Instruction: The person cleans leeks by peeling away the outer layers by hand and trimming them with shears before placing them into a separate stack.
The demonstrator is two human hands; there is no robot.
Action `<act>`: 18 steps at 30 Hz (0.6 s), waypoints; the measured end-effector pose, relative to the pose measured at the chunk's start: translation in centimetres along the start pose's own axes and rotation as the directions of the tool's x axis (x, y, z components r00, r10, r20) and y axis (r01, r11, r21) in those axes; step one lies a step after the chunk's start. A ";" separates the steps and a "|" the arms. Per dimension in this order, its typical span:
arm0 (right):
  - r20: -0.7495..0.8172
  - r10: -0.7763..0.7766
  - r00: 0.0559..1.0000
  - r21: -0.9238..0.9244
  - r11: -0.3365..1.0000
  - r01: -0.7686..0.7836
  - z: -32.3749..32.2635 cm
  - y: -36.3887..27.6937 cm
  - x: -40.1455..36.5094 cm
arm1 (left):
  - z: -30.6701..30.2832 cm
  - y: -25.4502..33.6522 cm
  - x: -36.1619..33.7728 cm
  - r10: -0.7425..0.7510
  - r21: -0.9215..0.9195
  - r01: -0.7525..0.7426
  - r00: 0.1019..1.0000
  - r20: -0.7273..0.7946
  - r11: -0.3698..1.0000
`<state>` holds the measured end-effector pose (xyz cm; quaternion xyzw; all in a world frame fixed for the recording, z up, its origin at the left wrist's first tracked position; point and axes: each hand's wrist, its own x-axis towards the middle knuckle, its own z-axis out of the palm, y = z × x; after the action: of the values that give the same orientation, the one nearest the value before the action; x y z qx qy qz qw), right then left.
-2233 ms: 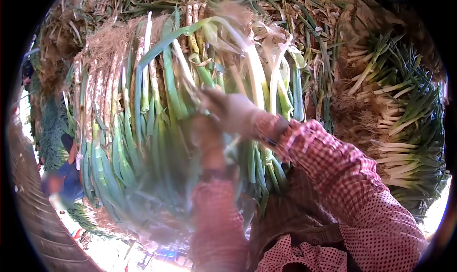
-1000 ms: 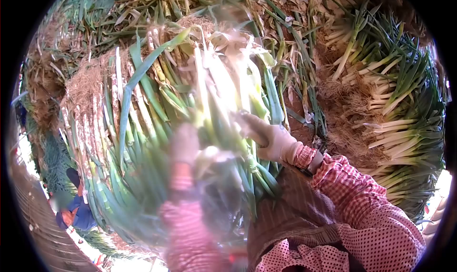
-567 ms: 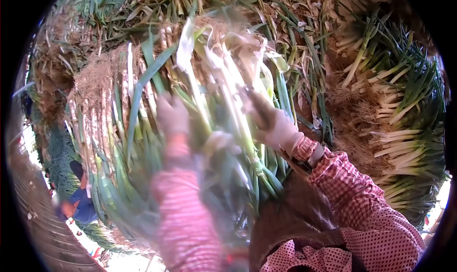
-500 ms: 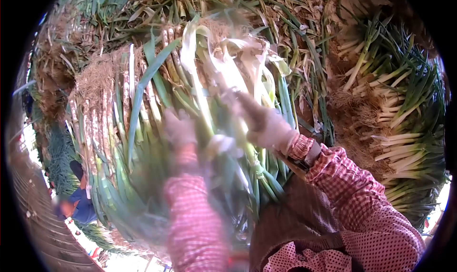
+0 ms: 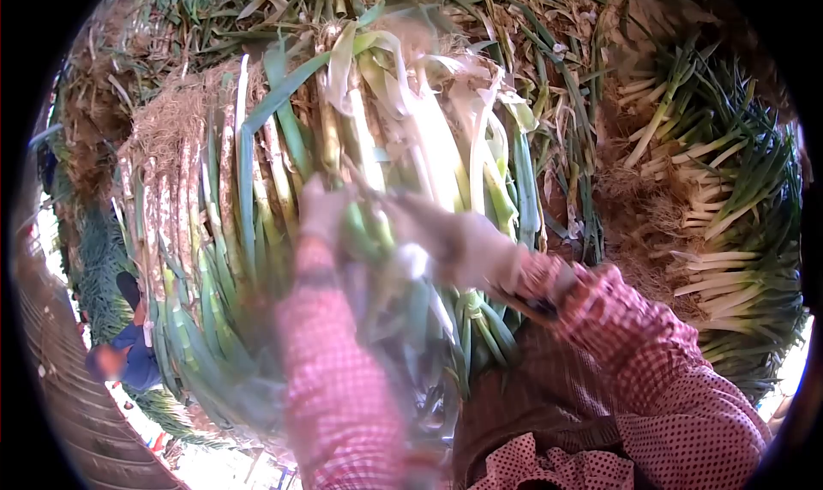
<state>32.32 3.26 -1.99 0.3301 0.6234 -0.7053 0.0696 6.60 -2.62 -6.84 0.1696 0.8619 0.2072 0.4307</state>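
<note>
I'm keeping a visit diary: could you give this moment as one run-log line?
left hand: at leafy stalks, grip blurred | right hand: close by, grip blurred | right side: pile, pale stems, green leaves

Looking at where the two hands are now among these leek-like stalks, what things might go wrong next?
The left hand and right hand are close together among crowded stalks, so pulling one might drag its neighbours. The long bent leaf lies over other stalks and could catch or tear. The loose pale skins hang near the roots and may tangle.
</note>
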 end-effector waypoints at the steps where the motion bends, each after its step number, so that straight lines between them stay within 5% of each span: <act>1: 0.119 0.076 0.990 -0.017 0.997 -0.074 -1.1 -1.9 -2.6 | -0.5 -0.3 -2.2 0.001 -0.122 0.010 0.996 0.088 0.993; 3: 0.167 0.092 0.982 -0.034 0.996 -0.087 -0.5 -1.7 -5.6 | -0.8 -1.9 -6.2 0.030 -0.342 0.040 0.980 0.197 0.939; 5: 0.167 0.117 0.979 -0.038 0.993 -0.112 0.4 -1.5 -6.3 | 0.2 -5.4 -6.5 0.144 -0.443 -0.105 0.988 0.054 0.891; 8: 0.115 0.093 0.989 -0.040 0.995 -0.089 1.7 -0.3 -5.9 | 1.5 -6.2 -4.0 -0.014 -0.243 -0.034 0.981 -0.196 0.969; 9: 0.090 0.081 0.993 -0.037 0.996 -0.078 2.4 0.6 -5.6 | 1.9 -8.2 -2.3 0.137 0.022 -0.136 0.953 -0.272 0.990; 11: 0.064 0.086 0.994 -0.119 0.990 -0.078 2.6 1.4 -4.4 | 2.1 -4.4 -2.9 0.218 0.330 -0.104 0.919 -0.327 0.938; 12: 0.070 0.108 0.992 -0.159 0.983 -0.096 2.1 0.6 -4.0 | 2.1 -5.0 -0.6 0.188 0.189 -0.117 0.889 -0.418 0.975; 13: 0.079 0.133 0.988 -0.194 0.974 -0.116 1.9 -0.1 -3.6 | 1.0 -2.1 -0.6 0.014 -0.161 -0.068 0.948 -0.318 0.985; 14: 0.085 0.141 0.986 -0.199 0.972 -0.122 1.8 -0.3 -3.3 | -0.7 -0.7 1.2 0.011 -0.339 -0.085 0.977 -0.215 0.937; 16: 0.098 0.144 0.985 -0.201 0.972 -0.122 1.8 -0.4 -2.8 | -3.8 4.9 2.1 0.322 -0.043 -0.320 0.946 0.042 0.946; 18: 0.100 0.148 0.984 -0.213 0.969 -0.124 2.4 0.6 -2.1 | -4.9 9.1 1.6 0.386 -0.440 -0.332 0.922 0.037 0.834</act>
<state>33.35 0.24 -1.31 0.3220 0.6641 -0.6482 0.1874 2.74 4.92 -0.71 0.2430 0.7200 0.4562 0.4631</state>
